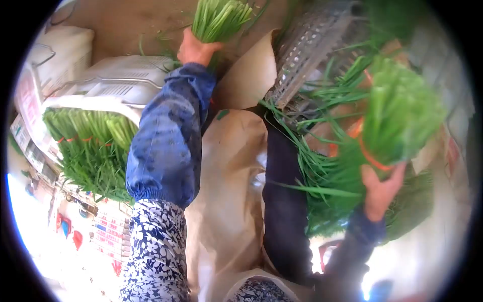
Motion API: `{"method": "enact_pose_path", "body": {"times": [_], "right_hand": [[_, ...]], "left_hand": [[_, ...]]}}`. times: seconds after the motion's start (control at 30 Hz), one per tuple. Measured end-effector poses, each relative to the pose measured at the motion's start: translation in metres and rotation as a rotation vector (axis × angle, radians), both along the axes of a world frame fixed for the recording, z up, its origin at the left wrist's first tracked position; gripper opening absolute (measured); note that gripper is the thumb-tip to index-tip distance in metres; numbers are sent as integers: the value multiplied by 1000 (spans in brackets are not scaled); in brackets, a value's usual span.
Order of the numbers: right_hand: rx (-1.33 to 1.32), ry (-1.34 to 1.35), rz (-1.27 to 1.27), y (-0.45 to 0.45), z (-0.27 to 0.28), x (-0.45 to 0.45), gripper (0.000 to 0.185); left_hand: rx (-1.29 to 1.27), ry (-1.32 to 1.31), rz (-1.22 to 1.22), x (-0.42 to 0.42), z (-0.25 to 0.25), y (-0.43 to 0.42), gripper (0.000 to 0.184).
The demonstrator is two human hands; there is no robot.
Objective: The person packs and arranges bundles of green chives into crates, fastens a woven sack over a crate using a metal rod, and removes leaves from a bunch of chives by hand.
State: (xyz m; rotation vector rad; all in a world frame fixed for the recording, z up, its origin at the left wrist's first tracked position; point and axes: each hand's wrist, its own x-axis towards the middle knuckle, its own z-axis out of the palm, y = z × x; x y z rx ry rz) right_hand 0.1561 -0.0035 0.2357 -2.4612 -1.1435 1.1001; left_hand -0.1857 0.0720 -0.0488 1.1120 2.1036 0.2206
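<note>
At the top of the view, my left hand (197, 49) is wrapped round a bunch of green garlic chives (220, 20), its cut stalks pointing up. My right hand (381, 191), over on the right, grips a bigger bunch of chives (402, 108) low down, just beside an orange band (372, 156) that circles it. This bunch is blurred by motion. Loose chives (322, 108) lie between the two hands, their long leaves trailing down. A blue sleeve cover (166, 136) is on my left forearm.
On the left, a white plastic crate (118, 75) holds several banded chive bunches (93, 146). A grey perforated crate (314, 45) stands at the upper right. A brown apron (226, 186) covers my lap, beside a dark trouser leg (284, 201). Brown floor (131, 22) shows at the top.
</note>
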Motion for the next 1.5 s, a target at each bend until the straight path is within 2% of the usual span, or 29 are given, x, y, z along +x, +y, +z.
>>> {"method": "enact_pose_path", "body": {"times": [0.07, 0.13, 0.17, 0.2, 0.27, 0.3, 0.33, 0.37, 0.47, 0.57, 0.6, 0.63, 0.67, 0.73, 0.77, 0.8, 0.83, 0.9, 1.03, 1.07, 1.23, 1.4, 1.5], "right_hand": [[100, 29, 43, -9, -8, -4, 84], [71, 36, 65, -24, -7, -9, 90], [104, 81, 38, -33, -3, -9, 95], [131, 85, 44, -34, -3, -13, 95], [133, 72, 97, -39, 20, -17, 98], [165, 82, 90, -37, 31, -22, 88], [179, 78, 107, -38, 40, -23, 88], [165, 43, 128, -42, 34, -23, 92], [228, 42, 157, -52, 35, -31, 96], [133, 26, 127, -64, 42, -51, 94], [166, 37, 149, -63, 37, -50, 94], [152, 14, 182, -62, 45, -56, 94], [134, -11, 211, -65, 52, -60, 95], [148, -13, 258, -63, 61, -65, 96], [66, -24, 246, -58, 69, -71, 91], [-21, -36, 235, -53, 75, -76, 87], [-19, -32, 260, -49, 67, -77, 87], [-7, -54, 315, -35, 84, -85, 88], [7, -87, 370, -24, 98, -83, 94], [23, -88, 387, -24, 82, -86, 94], [111, -194, 467, -24, 98, -90, 91], [37, -162, 452, -39, 105, -92, 91], [12, -107, 433, -58, 98, -89, 85]], "left_hand": [[69, -60, 39, 3, 21, 11, 77], [250, -262, 149, 8, 51, 18, 77], [389, -412, 121, 14, 71, 24, 69], [418, -409, 120, 14, 96, 35, 69], [554, -848, 125, 18, 164, 47, 55], [552, -878, 164, 12, 200, 51, 49], [546, -903, 210, 0, 230, 48, 44], [582, -896, 152, -23, 240, 44, 51], [836, -1158, 412, -80, 275, 24, 67], [911, -1344, 676, -149, 315, -9, 66], [958, -1379, 780, -163, 313, -22, 66], [1026, -1312, 853, -178, 323, -29, 73], [1051, -1304, 855, -195, 328, -43, 73], [1157, -1343, 1058, -229, 331, -76, 67], [1180, -1318, 1142, -240, 334, -92, 66], [1205, -1307, 1152, -252, 332, -103, 66], [1257, -1259, 1197, -261, 318, -115, 64], [1331, -1146, 1277, -278, 326, -134, 59], [1415, -1112, 1363, -308, 327, -167, 57], [1439, -1113, 1369, -314, 307, -175, 57], [1357, -1178, 1647, -333, 286, -203, 58], [1214, -1123, 1981, -337, 268, -214, 60], [1137, -1082, 2024, -339, 267, -220, 59]]}}
